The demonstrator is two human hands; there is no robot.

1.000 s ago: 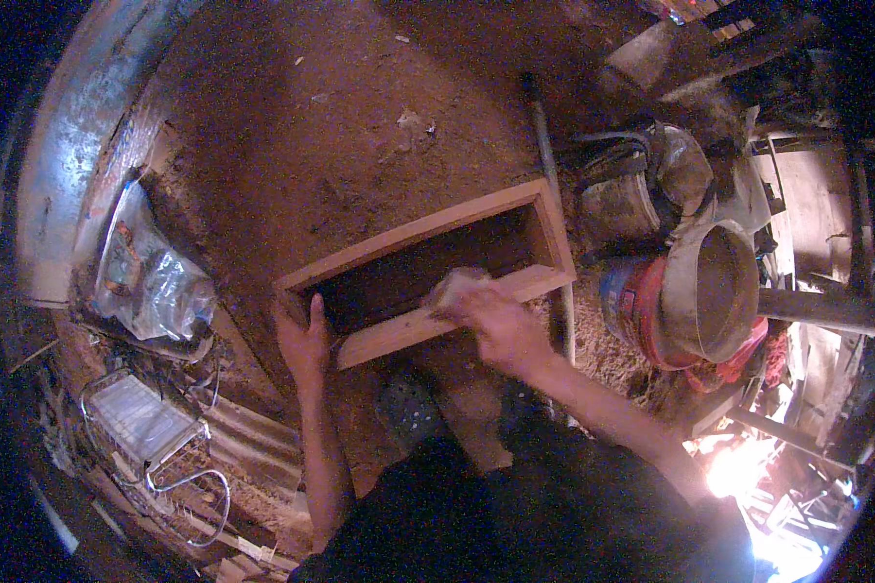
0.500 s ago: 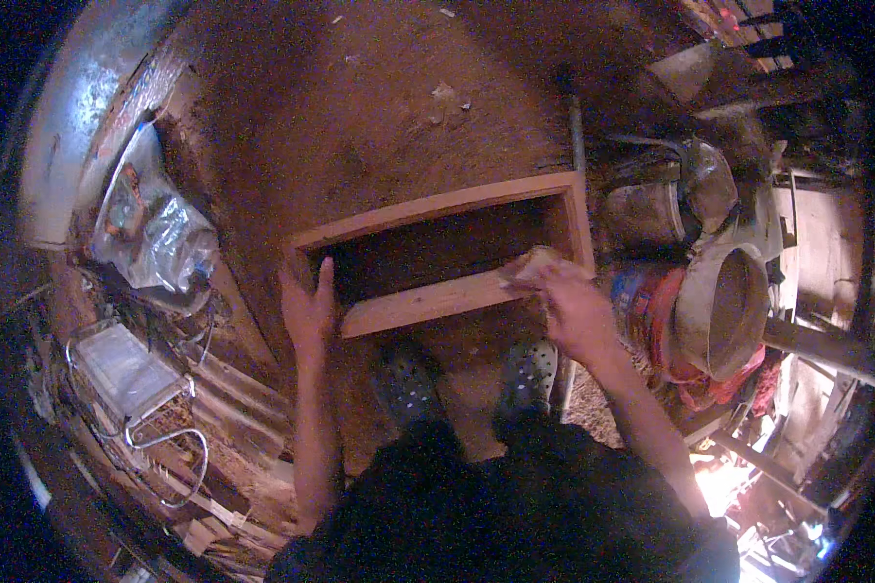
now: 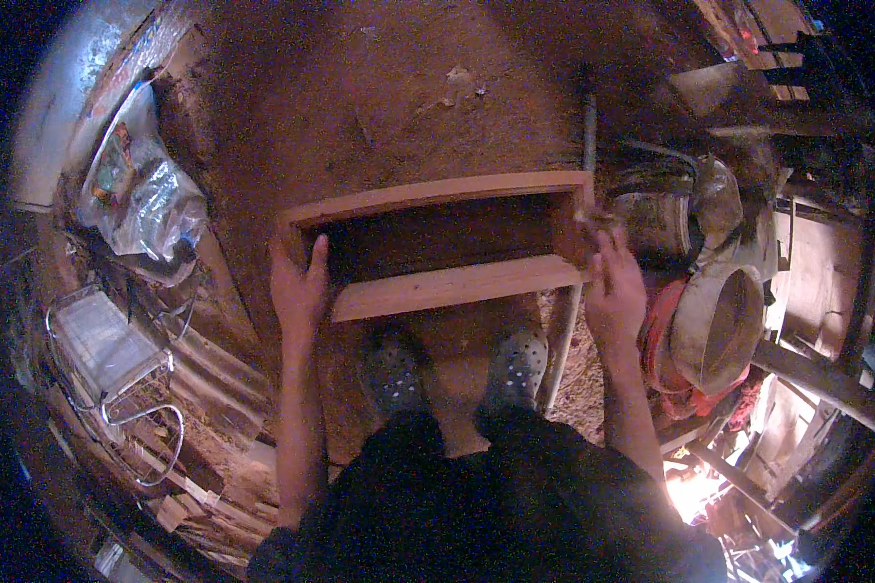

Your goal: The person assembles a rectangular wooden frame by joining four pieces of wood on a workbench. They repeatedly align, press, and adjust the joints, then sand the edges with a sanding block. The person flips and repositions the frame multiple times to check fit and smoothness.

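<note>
A long rectangular wooden frame (image 3: 447,290) with a dark hollow inside lies in front of my feet. My left hand (image 3: 299,282) grips its left end, thumb over the inner edge and fingers along the outside. At the right end, my right hand (image 3: 614,282) presses a small folded brown sheet (image 3: 596,222) against the outer face. The sheet looks like sandpaper, but it is blurred and partly covered by my fingers.
A grey pole (image 3: 562,340) runs along the frame's right side. Beyond it stand a dirty bucket (image 3: 651,219) and a round tub (image 3: 715,330) on red material. On the left are a clear plastic bag (image 3: 160,214) and a small metal-framed chair (image 3: 107,340). Brown ground (image 3: 399,97) stretches ahead.
My right hand has moved with the folded sheet from the frame's near rail to its right end. My left hand keeps its hold at the left end.
</note>
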